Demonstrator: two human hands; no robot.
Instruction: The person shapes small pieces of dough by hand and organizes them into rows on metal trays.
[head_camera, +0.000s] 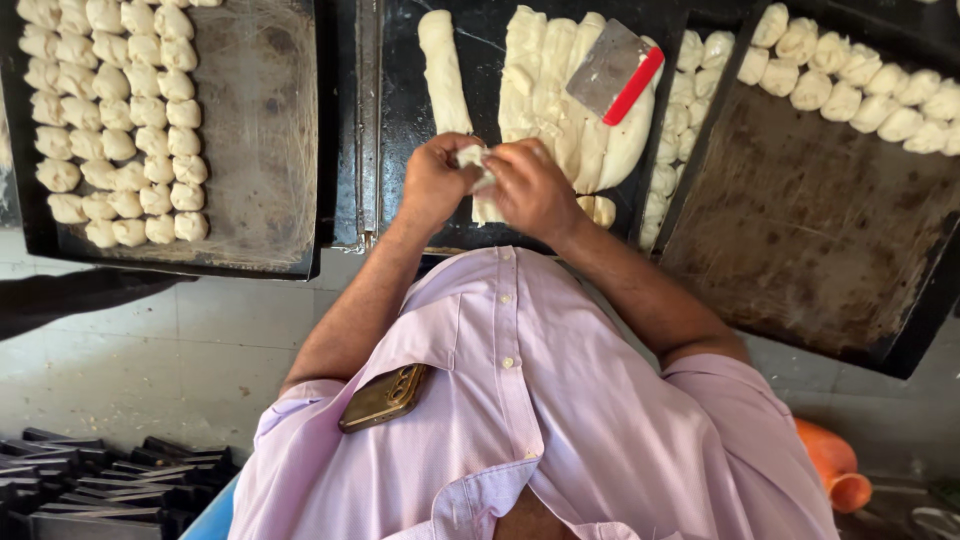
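A small dough piece (474, 158) is pinched between the closed fingers of the left hand (432, 182) and right hand (530, 188) above the bench (400, 110). Dough logs (560, 90) remain uncut; the left tray (255, 120) is half filled, the right tray (810, 220) barely.

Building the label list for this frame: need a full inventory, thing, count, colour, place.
dough piece: one, pale, pinched between both hands
dough logs: several, pale, dark worktop ahead of the hands
single dough log: one, pale, left of the pile
scraper: one, metal blade with red handle, lying on the logs
left tray: one, dark, dough balls in rows on its left part
right tray: one, dark, dough balls along its far edge
phone: one, gold, shirt pocket
stacked trays: dark, floor lower left
orange object: one, lower right
left hand: grip on the dough piece
right hand: grip on the dough piece
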